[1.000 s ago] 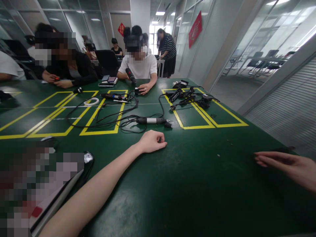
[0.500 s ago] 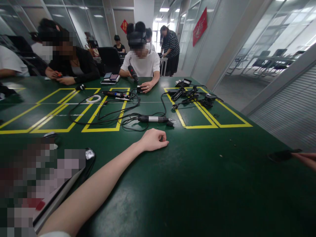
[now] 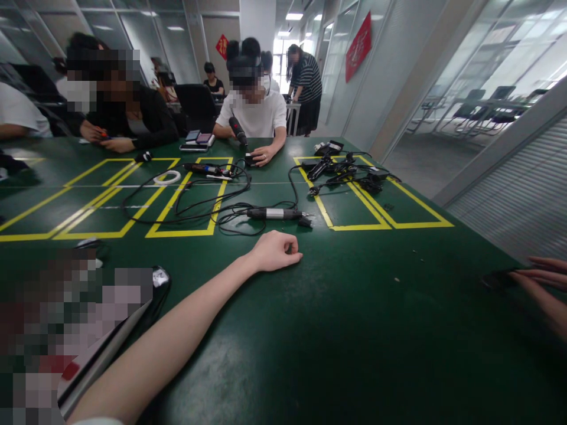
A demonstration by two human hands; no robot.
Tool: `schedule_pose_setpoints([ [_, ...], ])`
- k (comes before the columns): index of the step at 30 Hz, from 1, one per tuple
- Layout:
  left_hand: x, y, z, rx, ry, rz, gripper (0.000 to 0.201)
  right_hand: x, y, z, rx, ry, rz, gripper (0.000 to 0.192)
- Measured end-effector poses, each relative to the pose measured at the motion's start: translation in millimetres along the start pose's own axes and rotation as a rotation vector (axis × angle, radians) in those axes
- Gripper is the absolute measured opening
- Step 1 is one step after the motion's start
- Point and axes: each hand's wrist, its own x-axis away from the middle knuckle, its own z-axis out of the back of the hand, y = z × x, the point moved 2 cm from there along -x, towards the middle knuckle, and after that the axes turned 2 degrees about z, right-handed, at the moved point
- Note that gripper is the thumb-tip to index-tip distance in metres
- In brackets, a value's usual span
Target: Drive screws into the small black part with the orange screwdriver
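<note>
My left hand [image 3: 277, 251] rests on the green table with its fingers loosely curled in, the thumb close to the index finger. Nothing shows in its grip. Just beyond it lies a black and silver corded electric screwdriver [image 3: 277, 213], apart from the hand. At the far right edge, partly cut off and blurred, my right hand [image 3: 544, 286] has its thumb and fingers at the end of a dark, flat object [image 3: 496, 280] low over the table. What kind of object it is, I cannot make out.
A second corded screwdriver [image 3: 204, 169], a white ring [image 3: 167, 177] and a heap of black cables [image 3: 341, 168] lie farther back among yellow tape outlines. A blurred-out flat item [image 3: 106, 307] is at left. Across the table, a person [image 3: 254, 115] holds a tool.
More of my right hand has come into view at the right edge, its fingers now showing by the dark object. My left hand has stayed still.
</note>
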Motion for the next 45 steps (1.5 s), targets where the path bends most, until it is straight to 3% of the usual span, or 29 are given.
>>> schedule_pose_setpoints([
  [3, -0.3, 0.3, 0.0, -0.001, -0.004, 0.000, 0.019, -2.6, -6.3, 0.7, -0.103, 0.027, 0.019, 0.026],
  [11, 0.0, 0.3, 1.0, -0.002, -0.006, 0.001, 0.019, -7.6, -26.3, 7.0, -0.096, 0.000, 0.070, 0.027],
  [17, -0.2, 0.7, 0.9, 0.004, -0.007, 0.001, 0.018, -0.8, -9.9, 4.3, -0.117, -0.015, 0.029, 0.027],
  [27, 0.5, 0.7, 0.6, -0.005, -0.008, 0.002, 0.018, 4.4, 2.7, -3.6, -0.120, 0.083, 0.274, 0.031],
  [35, 0.0, 1.7, 1.3, -0.007, -0.008, 0.011, 0.016, 5.7, -2.5, -1.6, -0.046, 0.133, 0.374, 0.026],
  [45, 0.1, 0.5, 1.1, -0.009, -0.007, 0.006, 0.017, 4.7, 11.6, -3.0, -0.068, 0.035, 0.332, 0.026],
])
